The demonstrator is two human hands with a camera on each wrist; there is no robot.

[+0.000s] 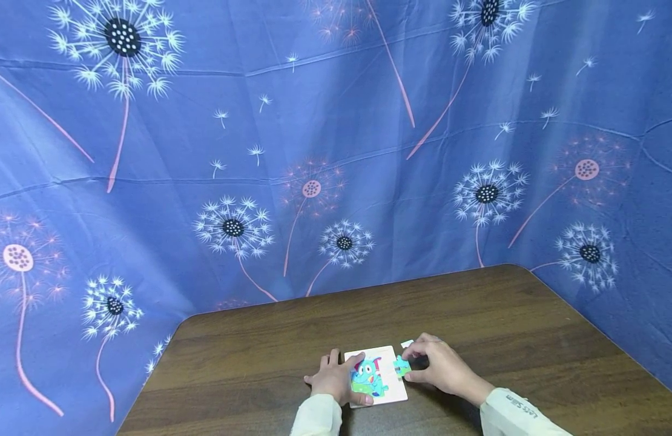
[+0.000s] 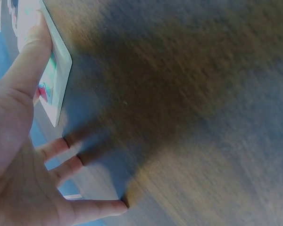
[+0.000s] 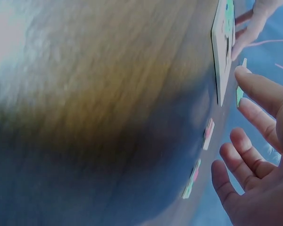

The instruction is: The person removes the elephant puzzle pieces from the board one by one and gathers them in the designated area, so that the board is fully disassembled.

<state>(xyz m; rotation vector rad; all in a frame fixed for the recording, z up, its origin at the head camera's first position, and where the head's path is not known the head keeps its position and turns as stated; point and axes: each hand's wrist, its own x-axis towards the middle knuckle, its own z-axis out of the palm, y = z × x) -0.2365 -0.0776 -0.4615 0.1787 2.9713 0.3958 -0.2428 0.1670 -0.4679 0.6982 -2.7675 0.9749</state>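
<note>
A pale square puzzle board (image 1: 395,393) with a blue cartoon animal lies on the table. My left hand (image 1: 333,381) rests on its left side, thumb and index finger on the board and the other fingers spread over the table. Just off the board's right edge, my right hand (image 1: 442,368) pinches a blue-green puzzle piece (image 1: 401,366) between thumb and index finger. In the right wrist view the piece (image 3: 240,94) shows edge-on between those fingertips, above the table, while the other fingers hang loosely bent.
A small white piece (image 1: 407,343) lies beyond the board, near the right hand. Two loose pieces, one pinkish (image 3: 208,133) and one green and red (image 3: 192,180), lie on the wooden table (image 1: 249,363) in the right wrist view. A blue dandelion-print cloth (image 1: 336,151) hangs behind.
</note>
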